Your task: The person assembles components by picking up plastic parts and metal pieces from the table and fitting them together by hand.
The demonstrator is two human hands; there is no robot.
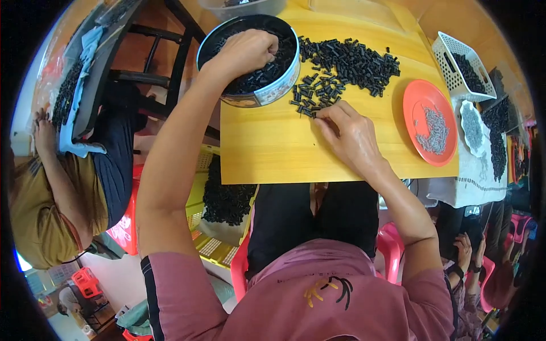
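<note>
My left hand (245,52) is over a round tin (278,90) at the table's far left, its fingers curled closed. What those fingers hold, if anything, is hidden. Small black tube-like pieces (253,82) fill much of the tin. To its right, a pile of the same black pieces (358,65) spreads over the yellow table (267,148). My right hand (351,133) rests at the near edge of this pile, thumb and forefinger pinched on a small black piece (310,113). Right of that hand lies a red plate (408,116) with small silvery pins (435,133).
A white perforated basket (449,68) of black pieces stands at the far right, beside a white scalloped dish (473,149) of silvery bits. Below the table at left is a yellow crate (199,196) with black pieces. Other people sit at both sides.
</note>
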